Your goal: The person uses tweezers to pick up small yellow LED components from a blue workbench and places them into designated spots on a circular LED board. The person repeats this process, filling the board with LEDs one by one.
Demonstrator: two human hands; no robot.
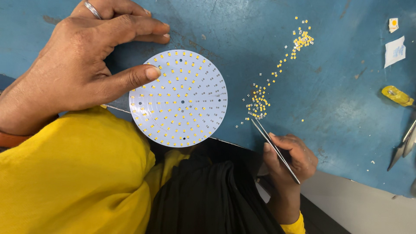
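On the worn blue table (338, 112), the left hand (73, 65) is resting with fingers loosely spread, its thumb tip pressing the rim of the round white LED board (178, 98), which is lying flat at the table's near edge, just overhanging it. Over by the near edge too, the right hand (291, 157) is pinching slim metal tweezers (274, 150) between thumb and fingers, tips pointing into the scatter of tiny yellow LED chips (259, 103) just right of the board. Farther right, a yellow-handled tool (396, 95) is lying.
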